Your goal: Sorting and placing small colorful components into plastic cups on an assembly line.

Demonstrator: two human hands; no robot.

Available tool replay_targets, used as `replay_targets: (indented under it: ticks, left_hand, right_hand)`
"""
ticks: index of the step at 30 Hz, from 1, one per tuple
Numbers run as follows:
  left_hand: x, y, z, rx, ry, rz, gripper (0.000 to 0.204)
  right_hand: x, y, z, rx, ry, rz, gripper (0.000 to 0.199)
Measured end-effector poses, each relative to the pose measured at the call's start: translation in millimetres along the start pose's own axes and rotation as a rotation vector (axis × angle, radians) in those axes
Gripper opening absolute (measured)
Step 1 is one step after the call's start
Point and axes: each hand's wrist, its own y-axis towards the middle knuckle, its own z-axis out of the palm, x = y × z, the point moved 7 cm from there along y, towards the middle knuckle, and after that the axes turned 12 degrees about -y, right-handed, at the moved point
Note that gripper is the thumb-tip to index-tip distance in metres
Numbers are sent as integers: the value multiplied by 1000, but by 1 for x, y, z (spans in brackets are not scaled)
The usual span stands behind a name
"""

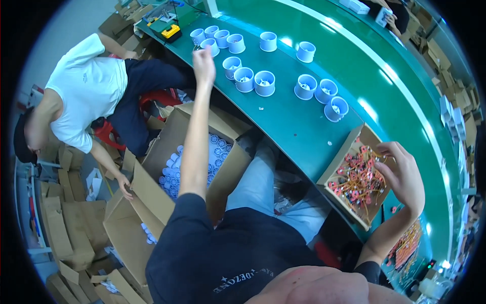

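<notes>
My left hand [204, 69] is stretched out over the far left of the green workbench, fingers closed. Its fingertips meet the near side of a pale blue plastic cup [209, 47]; whatever they pinch is hidden. My right hand [405, 177] hangs over the right edge of a shallow cardboard tray [345, 204], its fingers bent but apart, nothing visible in them. Small red parts with orange wires [358, 175] fill that tray. Several more pale blue cups stand along the bench, among them one cup [265, 84] with small pieces inside.
A large open carton [164, 134] holding many pale blue round parts [218, 147] stands left of my legs. Beside it, a person in a white shirt [91, 76] touches a carton flap. Orange wired pieces [406, 245] lie at bench right. A yellow-black device [171, 33] sits far left.
</notes>
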Motion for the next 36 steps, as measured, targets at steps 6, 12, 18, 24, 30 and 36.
replay_targets:
  ticks: [6, 12, 18, 24, 30, 36]
  left_hand:
    - [-68, -103, 71, 362, -7, 226, 48]
    - [-91, -168, 104, 253, 180, 9, 55]
    - [-100, -211, 120, 348, 127, 147, 62]
    - [-96, -211, 115, 507, -199, 70, 65]
    - [-101, -213, 111, 522, -75, 88, 65]
    - [-125, -209, 95, 427, -281, 237, 66]
  right_hand:
    - [-55, 18, 38, 126, -83, -26, 36]
    - [-69, 23, 89, 195, -222, 43, 34]
    - [-70, 11, 98, 192, -396, 93, 29]
    - [-67, -4, 63, -54, -186, 124, 23]
    - [-69, -2, 22, -310, 16, 99, 18]
    - [-53, 5, 16, -411, 1060, 112, 26]
